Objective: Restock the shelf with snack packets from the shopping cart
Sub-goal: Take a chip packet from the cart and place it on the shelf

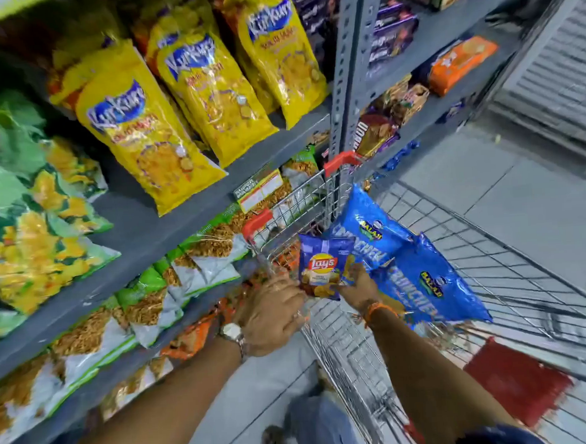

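Observation:
My right hand (355, 286) grips several blue snack packets above the wire shopping cart (494, 278): a small blue Lay's packet (323, 266) in front and two larger blue Balaji packets (425, 279) fanned out to the right. My left hand (273, 314), with a wristwatch, is closed at the cart's left rim and touches the lower edge of the Lay's packet. The grey metal shelf (141, 227) on the left holds yellow Kurkure bags (148, 127) and green packets (26, 210).
Lower shelf rows carry green-and-white namkeen packets (197, 258) and orange packets (192, 337). A grey upright post (347, 64) divides off a right-hand shelf with purple and orange biscuit packs (460, 64). Red plastic corners (341, 160) mark the cart's rim. Grey tiled floor lies to the right.

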